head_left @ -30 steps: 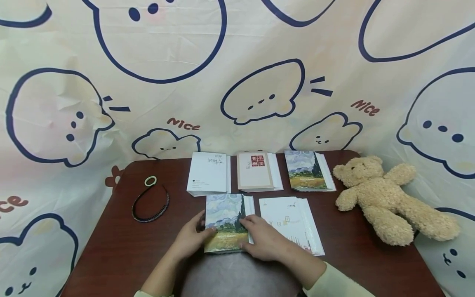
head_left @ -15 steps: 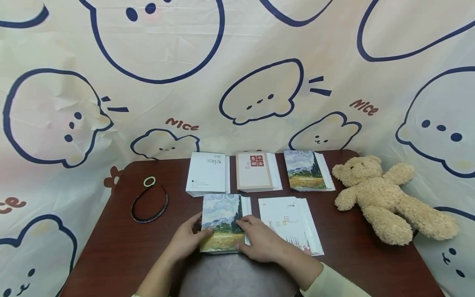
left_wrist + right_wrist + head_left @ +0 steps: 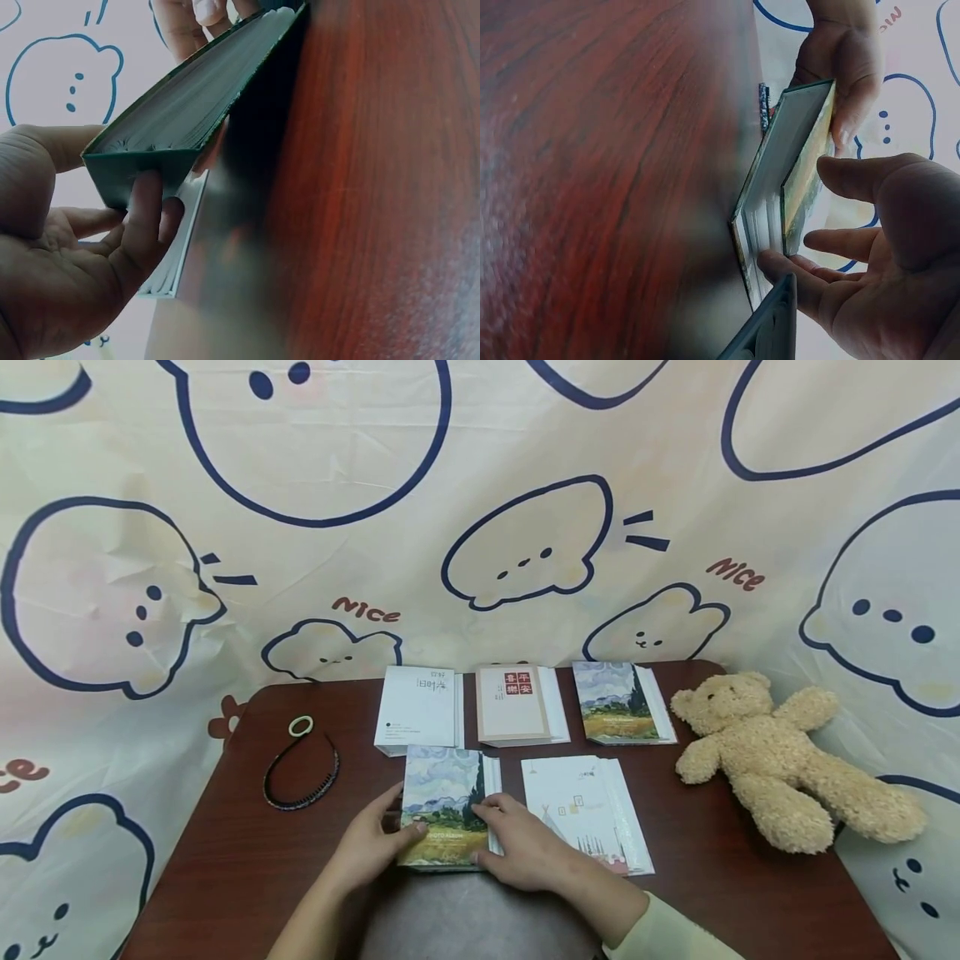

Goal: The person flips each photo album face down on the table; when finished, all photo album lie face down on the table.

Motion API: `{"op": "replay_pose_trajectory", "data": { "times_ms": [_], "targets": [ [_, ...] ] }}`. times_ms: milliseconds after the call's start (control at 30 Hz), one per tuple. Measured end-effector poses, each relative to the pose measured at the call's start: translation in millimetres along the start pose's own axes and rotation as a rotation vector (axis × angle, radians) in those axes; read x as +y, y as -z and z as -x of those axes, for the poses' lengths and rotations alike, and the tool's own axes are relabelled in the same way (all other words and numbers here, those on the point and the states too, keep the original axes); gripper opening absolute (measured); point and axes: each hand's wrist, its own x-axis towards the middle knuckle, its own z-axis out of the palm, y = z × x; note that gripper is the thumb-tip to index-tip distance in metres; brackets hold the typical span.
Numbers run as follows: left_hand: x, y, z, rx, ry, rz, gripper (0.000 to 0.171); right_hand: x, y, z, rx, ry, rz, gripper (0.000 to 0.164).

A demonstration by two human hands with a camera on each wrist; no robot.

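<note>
A photo album (image 3: 442, 802) with a painted landscape cover lies near the front edge in the head view. My left hand (image 3: 375, 835) grips its spine side, thumb on the cover and fingers against the dark green spine (image 3: 150, 169). At the page side, my right hand (image 3: 517, 843) holds the album, its thumb (image 3: 855, 178) at the cover and its fingers by the page edges. In the left wrist view, the album looks tilted, with a dark gap under its lower cover. A white illustrated album (image 3: 570, 802) lies just right, partly behind my right forearm.
Across the back of the wooden table (image 3: 225, 868) lie a white album (image 3: 416, 706), a beige album (image 3: 513, 714) and another landscape album (image 3: 615, 702). A teddy bear (image 3: 780, 760) lies right. A dark headband (image 3: 303, 797) and a pale green ring (image 3: 301, 726) lie left.
The held album and both hands have shifted slightly left in the head view. The album's far edge now overlaps the white album behind it a little. The grip looks the same.
</note>
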Motion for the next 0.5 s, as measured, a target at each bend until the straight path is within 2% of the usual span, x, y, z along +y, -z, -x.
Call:
{"op": "replay_pose_trajectory", "data": {
  "times_ms": [300, 500],
  "targets": [
    [5.9, 3.1, 3.7, 0.014, -0.001, 0.043, 0.085, -3, 2, 0, -0.018, 0.006, -0.046, 0.064],
    [12.1, 5.9, 6.9, 0.011, 0.0, 0.07, 0.085, -3, 0, -1, 0.0, 0.027, -0.069, 0.064]
  ]
}}
